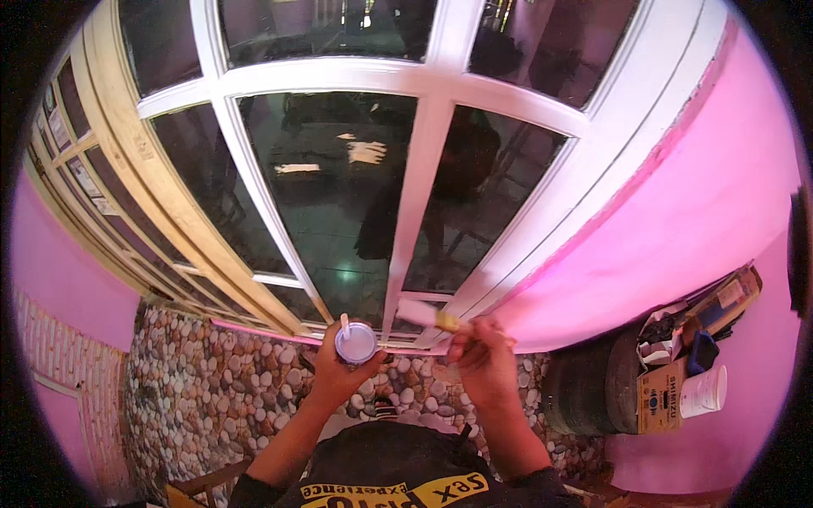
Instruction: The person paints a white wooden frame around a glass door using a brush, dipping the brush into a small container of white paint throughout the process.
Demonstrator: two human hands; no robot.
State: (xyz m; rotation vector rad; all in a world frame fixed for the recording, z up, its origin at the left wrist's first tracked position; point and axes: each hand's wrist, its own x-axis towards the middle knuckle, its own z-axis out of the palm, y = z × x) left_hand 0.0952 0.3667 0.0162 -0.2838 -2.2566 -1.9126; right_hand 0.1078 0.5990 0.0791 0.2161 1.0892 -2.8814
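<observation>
My left hand (336,377) is wrapped round a small cup of white paint (356,343), with a pale stick (345,323) standing in it. My right hand (484,360) grips a paintbrush (447,321) by its handle, the bristles pointing left and loaded white. The bristles lie over the lower part of a white glazed frame (411,195), near a narrow upright bar and a short crossbar; whether they touch it I cannot tell. Dark glass panes (330,186) fill the frame and reflect the room.
An unpainted wooden frame (161,195) adjoins on the left. Pink wall (669,203) runs along the right. At the lower right a dark drum (584,385) stands beside a cardboard box (659,398) and a white tub (704,393). The floor (220,389) has a pebble pattern.
</observation>
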